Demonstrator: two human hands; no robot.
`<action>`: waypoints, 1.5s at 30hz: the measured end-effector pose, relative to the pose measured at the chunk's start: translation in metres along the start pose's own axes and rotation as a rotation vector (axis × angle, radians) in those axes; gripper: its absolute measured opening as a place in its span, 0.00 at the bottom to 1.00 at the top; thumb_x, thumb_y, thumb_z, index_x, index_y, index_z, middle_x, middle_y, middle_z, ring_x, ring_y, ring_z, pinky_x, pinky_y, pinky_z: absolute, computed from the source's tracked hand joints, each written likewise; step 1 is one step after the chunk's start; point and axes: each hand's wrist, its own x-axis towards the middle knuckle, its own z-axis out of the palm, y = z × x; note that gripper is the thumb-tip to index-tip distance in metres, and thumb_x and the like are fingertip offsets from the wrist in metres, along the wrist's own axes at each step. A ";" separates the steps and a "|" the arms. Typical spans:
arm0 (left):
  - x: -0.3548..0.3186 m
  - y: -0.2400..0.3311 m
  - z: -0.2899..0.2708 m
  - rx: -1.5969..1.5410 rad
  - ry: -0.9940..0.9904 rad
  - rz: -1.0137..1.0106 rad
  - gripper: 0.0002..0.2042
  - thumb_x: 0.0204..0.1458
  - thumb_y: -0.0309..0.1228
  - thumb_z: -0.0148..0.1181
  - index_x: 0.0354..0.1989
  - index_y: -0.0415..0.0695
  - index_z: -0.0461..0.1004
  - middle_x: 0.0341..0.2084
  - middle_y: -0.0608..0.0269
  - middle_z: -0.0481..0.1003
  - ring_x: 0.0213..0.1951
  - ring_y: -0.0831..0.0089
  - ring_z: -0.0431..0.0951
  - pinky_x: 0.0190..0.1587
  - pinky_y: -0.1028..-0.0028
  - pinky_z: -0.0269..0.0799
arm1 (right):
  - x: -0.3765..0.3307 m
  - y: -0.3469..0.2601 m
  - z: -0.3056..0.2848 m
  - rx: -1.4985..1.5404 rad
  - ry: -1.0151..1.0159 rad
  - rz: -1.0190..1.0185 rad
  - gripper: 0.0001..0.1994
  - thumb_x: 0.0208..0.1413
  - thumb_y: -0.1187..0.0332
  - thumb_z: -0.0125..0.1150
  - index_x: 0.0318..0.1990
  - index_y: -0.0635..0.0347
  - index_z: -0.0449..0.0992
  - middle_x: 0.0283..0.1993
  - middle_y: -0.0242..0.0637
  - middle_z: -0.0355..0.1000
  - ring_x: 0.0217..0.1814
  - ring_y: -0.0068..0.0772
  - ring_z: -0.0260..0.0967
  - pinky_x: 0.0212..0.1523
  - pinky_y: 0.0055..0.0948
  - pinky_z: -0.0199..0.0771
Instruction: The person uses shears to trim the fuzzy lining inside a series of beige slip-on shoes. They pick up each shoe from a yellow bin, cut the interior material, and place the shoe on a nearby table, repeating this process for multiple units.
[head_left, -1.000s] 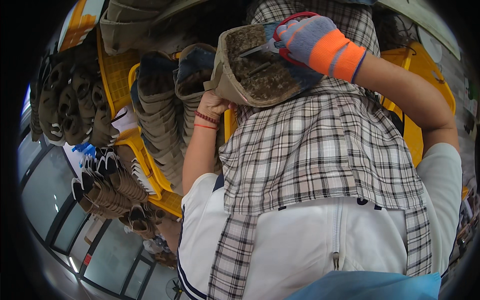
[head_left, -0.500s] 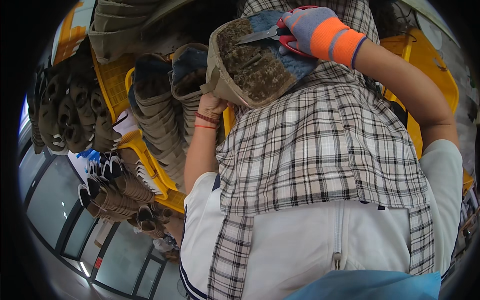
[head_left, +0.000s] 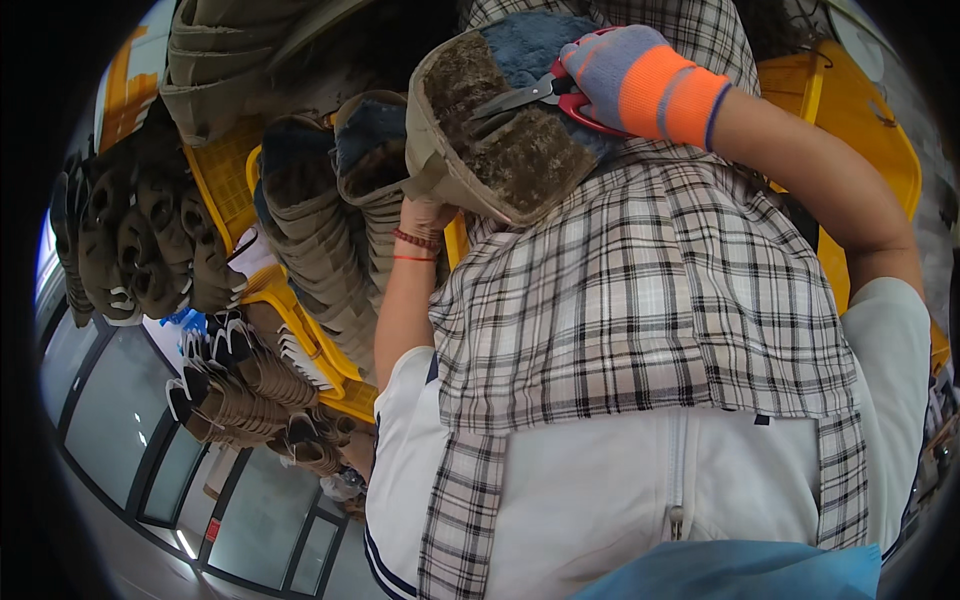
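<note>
A beige boot upper [head_left: 530, 165] with brown furry lining and a blue fleece part rests against my lap, its opening toward me. My left hand [head_left: 428, 212], bare with red bracelets at the wrist, grips its lower left edge; most of the fingers are hidden behind it. In a grey and orange glove, my right hand [head_left: 628, 85] is closed round the red handles of a pair of scissors [head_left: 528, 97]. The blades point left and lie over the brown lining, close to its surface. Whether they touch it I cannot tell.
Nested boot uppers [head_left: 310, 235] stand in a yellow basket [head_left: 340, 355] at my left. Further left are dark shoe parts [head_left: 140, 230] and brown shoe pieces with white edges [head_left: 250, 375]. A yellow bin [head_left: 860, 140] stands at the right. A checked apron [head_left: 590, 310] covers my lap.
The scissors have moved slightly down, deeper over the lining. The boot upper has tilted and shifted a little to the left, with my left hand still on it.
</note>
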 end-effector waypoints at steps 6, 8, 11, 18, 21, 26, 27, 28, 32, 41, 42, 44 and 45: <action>0.012 -0.031 -0.039 -0.109 -0.048 0.029 0.20 0.44 0.43 0.62 0.44 0.52 0.66 0.31 0.67 0.71 0.33 0.69 0.73 0.35 0.64 0.74 | 0.000 -0.003 0.009 0.067 0.012 -0.009 0.14 0.47 0.59 0.59 0.40 0.54 0.73 0.34 0.35 0.73 0.36 0.32 0.72 0.34 0.28 0.73; 0.020 -0.032 -0.046 -0.192 -0.076 -0.006 0.20 0.44 0.42 0.63 0.43 0.51 0.66 0.31 0.68 0.71 0.34 0.69 0.73 0.36 0.64 0.73 | 0.002 0.002 0.020 0.128 0.056 -0.023 0.14 0.47 0.59 0.60 0.40 0.54 0.73 0.34 0.35 0.73 0.36 0.32 0.72 0.34 0.27 0.72; 0.017 -0.029 -0.034 -0.188 -0.063 0.061 0.14 0.42 0.34 0.64 0.36 0.49 0.67 0.26 0.69 0.69 0.28 0.72 0.71 0.32 0.69 0.71 | -0.003 0.003 0.008 0.048 0.126 -0.041 0.15 0.45 0.60 0.61 0.40 0.55 0.73 0.33 0.34 0.71 0.35 0.31 0.71 0.34 0.27 0.71; 0.029 -0.034 -0.044 0.051 -0.152 0.171 0.15 0.34 0.12 0.62 0.14 0.46 0.62 0.13 0.72 0.60 0.16 0.77 0.60 0.20 0.75 0.59 | -0.020 0.006 -0.037 -0.049 0.302 -0.361 0.13 0.40 0.56 0.58 0.26 0.57 0.73 0.26 0.38 0.70 0.30 0.34 0.69 0.30 0.29 0.65; 0.026 -0.018 -0.025 0.101 -0.252 0.258 0.15 0.35 0.13 0.61 0.13 0.47 0.62 0.14 0.70 0.63 0.17 0.77 0.63 0.21 0.75 0.63 | -0.013 -0.005 -0.009 -0.322 0.220 -0.253 0.16 0.43 0.61 0.62 0.39 0.56 0.72 0.31 0.33 0.69 0.33 0.30 0.69 0.33 0.26 0.69; 0.023 -0.014 -0.022 -0.072 -0.309 0.146 0.13 0.37 0.14 0.60 0.16 0.47 0.66 0.16 0.67 0.67 0.21 0.73 0.70 0.25 0.71 0.70 | -0.008 -0.011 -0.004 -0.343 0.256 -0.228 0.11 0.40 0.64 0.62 0.33 0.57 0.74 0.28 0.32 0.70 0.30 0.28 0.69 0.29 0.24 0.70; 0.024 -0.016 -0.025 -0.040 -0.301 0.162 0.10 0.39 0.16 0.59 0.19 0.47 0.67 0.17 0.66 0.68 0.21 0.72 0.71 0.25 0.71 0.70 | -0.005 -0.012 -0.003 -0.348 0.232 -0.231 0.10 0.40 0.64 0.62 0.32 0.57 0.74 0.27 0.31 0.70 0.29 0.28 0.70 0.28 0.24 0.70; 0.024 -0.018 -0.029 -0.007 -0.293 0.177 0.08 0.41 0.18 0.59 0.22 0.47 0.68 0.18 0.65 0.69 0.22 0.70 0.72 0.24 0.70 0.70 | -0.003 -0.012 -0.002 -0.352 0.207 -0.234 0.09 0.40 0.65 0.62 0.30 0.57 0.74 0.26 0.31 0.70 0.29 0.27 0.70 0.27 0.23 0.70; 0.022 -0.023 -0.037 -0.140 -0.211 0.069 0.04 0.48 0.29 0.56 0.32 0.46 0.70 0.24 0.60 0.73 0.28 0.64 0.75 0.26 0.66 0.73 | -0.002 -0.013 -0.001 -0.253 0.206 -0.240 0.08 0.40 0.66 0.62 0.29 0.56 0.74 0.25 0.30 0.71 0.28 0.27 0.70 0.27 0.23 0.70; 0.001 -0.002 -0.022 -0.183 -0.061 0.082 0.12 0.44 0.22 0.58 0.40 0.44 0.71 0.32 0.64 0.73 0.28 0.72 0.73 0.28 0.75 0.70 | -0.049 0.012 -0.045 0.439 0.224 0.057 0.24 0.35 0.49 0.69 0.35 0.57 0.74 0.28 0.36 0.73 0.32 0.37 0.72 0.32 0.30 0.72; 0.013 0.008 -0.030 -0.137 -0.200 0.096 0.14 0.43 0.22 0.59 0.40 0.44 0.70 0.34 0.62 0.72 0.32 0.71 0.74 0.33 0.71 0.72 | -0.055 0.006 -0.055 0.718 0.242 0.143 0.23 0.36 0.54 0.70 0.37 0.59 0.73 0.29 0.36 0.72 0.34 0.31 0.70 0.34 0.28 0.70; 0.004 0.060 0.022 -0.159 -0.263 0.031 0.15 0.43 0.21 0.58 0.42 0.42 0.69 0.38 0.60 0.72 0.38 0.68 0.72 0.40 0.70 0.71 | -0.059 0.000 -0.068 1.056 0.280 0.169 0.23 0.38 0.60 0.71 0.40 0.62 0.71 0.31 0.34 0.70 0.35 0.22 0.67 0.37 0.24 0.68; 0.001 0.084 0.053 -0.260 -0.330 -0.020 0.16 0.44 0.21 0.57 0.44 0.41 0.69 0.40 0.59 0.71 0.41 0.67 0.72 0.42 0.70 0.71 | -0.056 -0.004 -0.078 1.112 0.285 0.116 0.23 0.39 0.61 0.71 0.41 0.63 0.71 0.31 0.33 0.69 0.35 0.19 0.65 0.37 0.23 0.67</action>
